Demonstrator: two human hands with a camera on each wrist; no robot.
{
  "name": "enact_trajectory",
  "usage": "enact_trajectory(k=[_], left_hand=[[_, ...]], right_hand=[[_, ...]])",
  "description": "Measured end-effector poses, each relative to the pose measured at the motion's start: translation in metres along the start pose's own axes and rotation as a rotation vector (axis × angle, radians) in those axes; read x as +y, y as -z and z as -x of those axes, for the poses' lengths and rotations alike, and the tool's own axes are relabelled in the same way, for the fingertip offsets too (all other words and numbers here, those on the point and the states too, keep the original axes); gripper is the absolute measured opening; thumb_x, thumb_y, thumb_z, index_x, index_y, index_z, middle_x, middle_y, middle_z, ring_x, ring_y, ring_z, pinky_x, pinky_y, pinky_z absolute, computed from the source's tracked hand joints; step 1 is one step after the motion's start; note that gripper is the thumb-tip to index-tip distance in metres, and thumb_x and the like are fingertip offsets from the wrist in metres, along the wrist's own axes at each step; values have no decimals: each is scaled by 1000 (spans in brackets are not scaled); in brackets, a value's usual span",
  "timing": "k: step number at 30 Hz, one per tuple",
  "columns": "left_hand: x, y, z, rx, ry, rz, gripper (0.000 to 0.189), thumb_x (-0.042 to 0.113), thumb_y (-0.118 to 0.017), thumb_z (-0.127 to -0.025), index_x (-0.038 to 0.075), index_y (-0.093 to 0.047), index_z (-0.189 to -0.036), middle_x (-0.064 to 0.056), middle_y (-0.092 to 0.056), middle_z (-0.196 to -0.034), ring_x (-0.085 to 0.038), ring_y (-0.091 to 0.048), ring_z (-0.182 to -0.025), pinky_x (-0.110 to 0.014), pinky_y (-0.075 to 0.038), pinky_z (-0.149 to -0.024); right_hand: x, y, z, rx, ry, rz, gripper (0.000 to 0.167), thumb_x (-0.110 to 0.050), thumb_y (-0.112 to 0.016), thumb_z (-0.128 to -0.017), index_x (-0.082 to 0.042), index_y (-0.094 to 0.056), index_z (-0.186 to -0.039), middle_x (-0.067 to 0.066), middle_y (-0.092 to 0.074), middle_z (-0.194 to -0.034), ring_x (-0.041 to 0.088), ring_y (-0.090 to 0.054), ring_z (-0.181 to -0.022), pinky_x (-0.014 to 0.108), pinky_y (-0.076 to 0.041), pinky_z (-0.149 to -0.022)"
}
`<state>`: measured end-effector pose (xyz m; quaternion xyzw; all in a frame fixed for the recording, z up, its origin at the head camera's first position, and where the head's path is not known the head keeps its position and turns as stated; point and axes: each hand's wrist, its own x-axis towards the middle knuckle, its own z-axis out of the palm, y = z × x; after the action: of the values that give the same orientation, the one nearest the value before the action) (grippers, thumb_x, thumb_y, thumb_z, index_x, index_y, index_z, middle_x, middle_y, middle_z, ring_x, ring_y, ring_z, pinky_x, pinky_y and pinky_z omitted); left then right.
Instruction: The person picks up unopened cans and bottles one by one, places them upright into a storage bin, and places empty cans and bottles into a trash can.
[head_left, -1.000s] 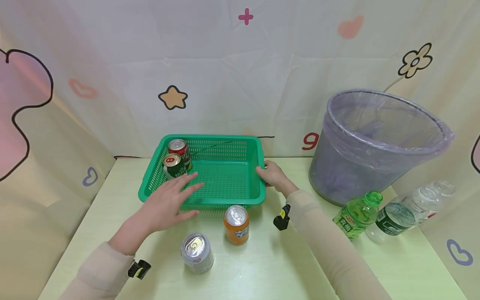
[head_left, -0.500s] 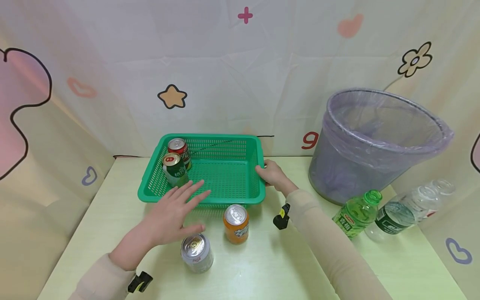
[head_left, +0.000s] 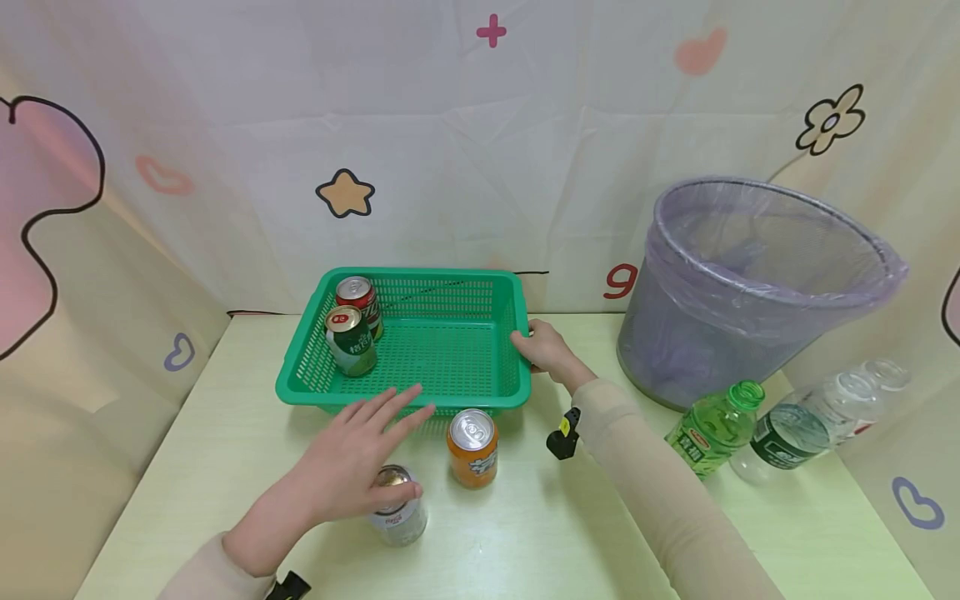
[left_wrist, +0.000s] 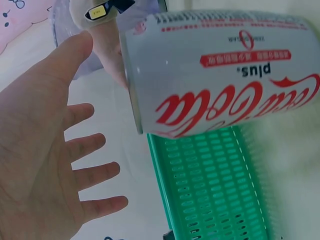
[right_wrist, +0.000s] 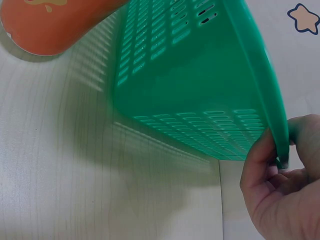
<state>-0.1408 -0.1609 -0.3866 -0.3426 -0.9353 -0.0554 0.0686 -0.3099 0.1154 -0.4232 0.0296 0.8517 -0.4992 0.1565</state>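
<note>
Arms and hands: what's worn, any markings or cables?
Left hand and right hand: ungloved. Left sleeve and right sleeve: long, plain cream. Left device and right device: small, black, at the wrists; right has a yellow label. No cables show.

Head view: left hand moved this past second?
Yes: the left hand has moved down the image and slightly right, judged against the stationary orange can, now partly covering the silver can.

Green slotted basket (head_left: 450, 358), rim gripped by right hand (head_left: 551, 352), upright silver Coca-Cola can (head_left: 403, 525) near left hand (head_left: 351, 462)
</note>
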Motion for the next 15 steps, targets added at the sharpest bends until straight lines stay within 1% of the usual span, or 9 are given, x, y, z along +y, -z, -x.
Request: enact_trajectory(k=[3, 8, 10, 14, 15], left_hand=[[3, -2, 2, 10, -7, -7, 85, 76, -36, -78, 21, -33, -143, -5, -27, -150, -32, -33, -132, -50, -34, -102], [7, -4, 5, 16, -15, -6, 84, 73, -48, -76, 21, -36, -141, -5, -33, -147, -30, -39, -128, -48, -36, -101], [9, -5, 6, 10, -13, -3, 83, 73, -49, -76, 23, -37, -141, -5, -34, -146, -29, -40, -128, -48, -36, -100], [12, -10, 9, -7, -8, -6, 82, 75, -45, -76, 27, -36, -141, -3, -36, -145, -25, -41, -126, -47, -37, -100], [13, -11, 10, -9, -8, -4, 81, 74, -47, -76, 27, -36, -141, -4, -37, -144, -25, -41, -126, -47, -37, -99]], right_hand=[[0, 0, 0, 1, -4, 3, 44, -24, -43, -94, 2, -39, -130, 19, -55, -115, 23, -61, -88, 37, -55, -73], [0, 0, 0, 2, -3, 1, 44, -23, -43, -94, 2, -39, -130, 19, -55, -114, 23, -62, -88, 35, -55, -71], [1, 0, -1, 4, -3, 0, 44, -23, -44, -94, 1, -39, -130, 19, -55, -114, 23, -62, -87, 35, -55, -70], [0, 0, -1, 7, -9, 9, 44, -24, -44, -94, 1, -39, -131, 19, -55, -114, 22, -61, -87, 34, -55, -69], [0, 0, -1, 7, -12, 10, 44, -24, -44, -94, 1, -39, -131, 18, -55, -114, 22, -61, -87, 33, -55, -69]])
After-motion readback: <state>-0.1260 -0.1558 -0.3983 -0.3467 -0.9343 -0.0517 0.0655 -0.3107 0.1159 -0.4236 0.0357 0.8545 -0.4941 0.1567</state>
